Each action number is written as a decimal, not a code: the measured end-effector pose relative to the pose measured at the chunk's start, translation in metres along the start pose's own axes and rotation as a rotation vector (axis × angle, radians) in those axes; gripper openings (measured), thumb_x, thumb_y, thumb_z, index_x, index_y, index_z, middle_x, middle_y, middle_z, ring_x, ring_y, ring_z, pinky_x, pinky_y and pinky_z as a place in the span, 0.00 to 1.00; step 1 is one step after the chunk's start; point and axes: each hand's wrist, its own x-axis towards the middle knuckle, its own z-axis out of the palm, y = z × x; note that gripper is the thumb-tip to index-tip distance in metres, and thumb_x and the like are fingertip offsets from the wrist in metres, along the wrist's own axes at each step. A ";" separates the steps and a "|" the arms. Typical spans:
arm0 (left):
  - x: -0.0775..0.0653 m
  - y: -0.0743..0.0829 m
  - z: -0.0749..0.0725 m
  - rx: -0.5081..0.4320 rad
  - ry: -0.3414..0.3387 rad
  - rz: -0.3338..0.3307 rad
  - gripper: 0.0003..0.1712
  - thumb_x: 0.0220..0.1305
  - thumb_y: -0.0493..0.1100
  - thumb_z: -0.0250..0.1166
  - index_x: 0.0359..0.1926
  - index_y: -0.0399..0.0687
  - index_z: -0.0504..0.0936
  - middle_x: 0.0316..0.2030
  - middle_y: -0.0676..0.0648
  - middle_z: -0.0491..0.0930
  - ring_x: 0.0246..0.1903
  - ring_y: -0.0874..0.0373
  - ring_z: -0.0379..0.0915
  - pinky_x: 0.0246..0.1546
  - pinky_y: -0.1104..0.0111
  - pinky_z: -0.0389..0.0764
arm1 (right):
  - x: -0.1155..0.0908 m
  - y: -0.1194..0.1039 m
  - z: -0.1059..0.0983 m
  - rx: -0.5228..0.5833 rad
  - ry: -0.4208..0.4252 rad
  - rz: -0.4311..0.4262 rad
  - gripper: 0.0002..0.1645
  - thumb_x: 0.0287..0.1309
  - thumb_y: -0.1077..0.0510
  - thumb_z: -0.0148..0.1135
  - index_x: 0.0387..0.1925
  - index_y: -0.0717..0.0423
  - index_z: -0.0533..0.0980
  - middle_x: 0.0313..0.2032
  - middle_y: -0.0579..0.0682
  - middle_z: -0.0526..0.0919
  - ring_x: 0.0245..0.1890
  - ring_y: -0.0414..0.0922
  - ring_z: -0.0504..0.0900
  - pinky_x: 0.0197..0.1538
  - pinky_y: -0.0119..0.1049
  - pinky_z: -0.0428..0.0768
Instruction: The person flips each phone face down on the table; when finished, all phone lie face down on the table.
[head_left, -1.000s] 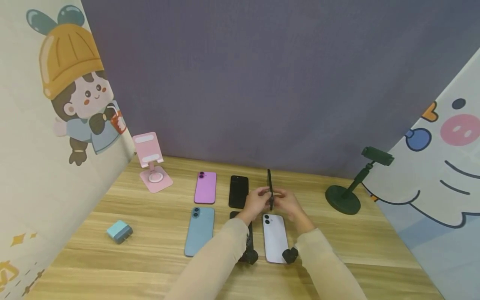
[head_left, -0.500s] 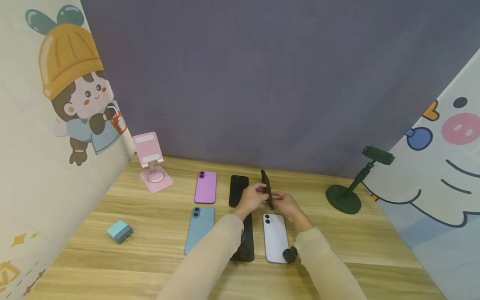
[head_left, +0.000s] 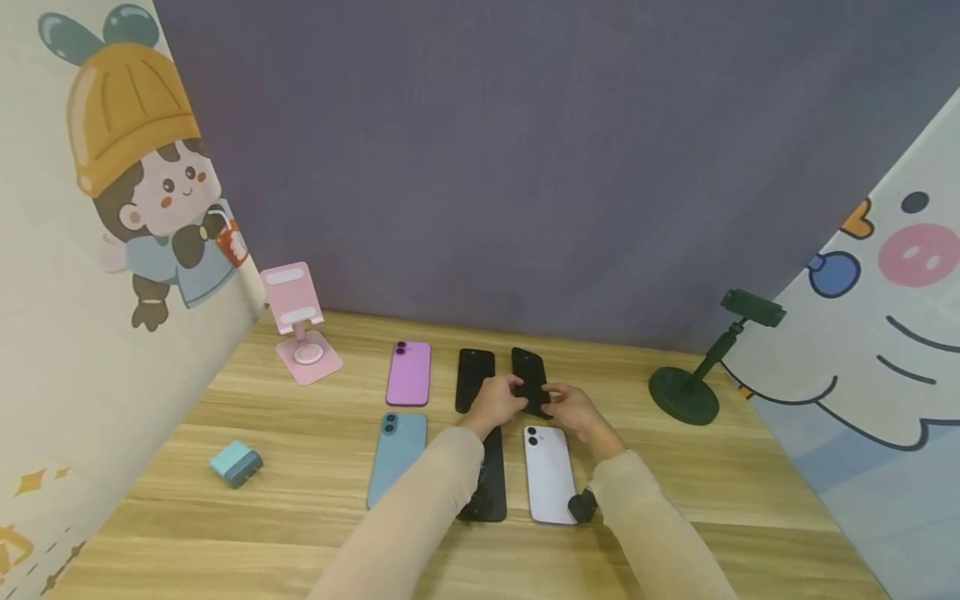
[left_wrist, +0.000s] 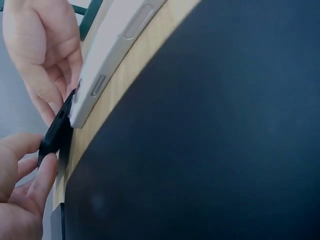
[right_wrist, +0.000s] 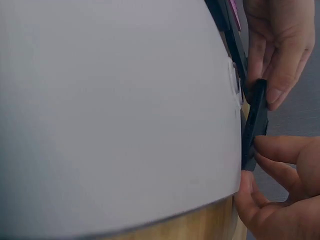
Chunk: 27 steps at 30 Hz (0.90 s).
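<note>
A black smartphone [head_left: 530,379] is tilted, its back showing, close over the far right of the table between both hands. My left hand [head_left: 495,402] pinches its left edge; the left wrist view shows the thumb below and fingers above the black phone [left_wrist: 56,131]. On the opposite side my right hand [head_left: 572,408] pinches the right edge, seen at the lower right of the right wrist view. Below the hands lie a white phone [head_left: 549,475] and a dark phone [head_left: 491,479], partly covered by the left forearm. Another black phone [head_left: 474,373] lies left of the held one.
A purple phone [head_left: 408,373] and a blue phone [head_left: 396,454] lie further left on the wooden table [head_left: 300,533]. A pink phone stand [head_left: 294,300] is at the back left, a dark green stand [head_left: 684,396] at the right. A teal charger [head_left: 237,463] sits front left.
The black phone, nearly edge-on and upright before, has leaned over so its back with the cameras shows and its top sits lower. Both hands have moved with it, the left slightly leftward.
</note>
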 end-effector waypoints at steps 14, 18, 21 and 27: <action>-0.001 -0.001 0.007 0.062 0.022 -0.042 0.23 0.59 0.39 0.71 0.55 0.38 0.81 0.52 0.41 0.80 0.49 0.52 0.77 0.48 0.64 0.78 | 0.001 -0.001 -0.005 0.024 -0.061 -0.007 0.30 0.54 0.76 0.60 0.60 0.76 0.67 0.45 0.71 0.75 0.39 0.53 0.79 0.42 0.40 0.83; -0.002 0.000 0.007 0.065 0.021 -0.052 0.22 0.59 0.39 0.71 0.55 0.37 0.81 0.52 0.41 0.80 0.54 0.49 0.74 0.52 0.61 0.77 | 0.002 -0.002 -0.005 0.014 -0.060 0.005 0.30 0.53 0.77 0.61 0.60 0.75 0.67 0.45 0.71 0.74 0.40 0.53 0.79 0.43 0.41 0.83; -0.003 0.000 0.006 0.064 0.019 -0.052 0.22 0.59 0.38 0.71 0.54 0.36 0.81 0.53 0.39 0.79 0.55 0.46 0.73 0.54 0.60 0.76 | 0.001 -0.003 -0.003 0.000 -0.055 0.005 0.30 0.52 0.77 0.61 0.59 0.75 0.68 0.44 0.70 0.75 0.39 0.53 0.79 0.43 0.41 0.82; -0.005 -0.002 0.004 0.099 0.009 -0.042 0.19 0.59 0.37 0.71 0.52 0.36 0.82 0.52 0.37 0.78 0.56 0.44 0.71 0.56 0.58 0.74 | 0.001 -0.008 0.000 -0.067 -0.032 0.006 0.30 0.51 0.76 0.62 0.58 0.74 0.69 0.44 0.69 0.77 0.40 0.53 0.78 0.43 0.42 0.81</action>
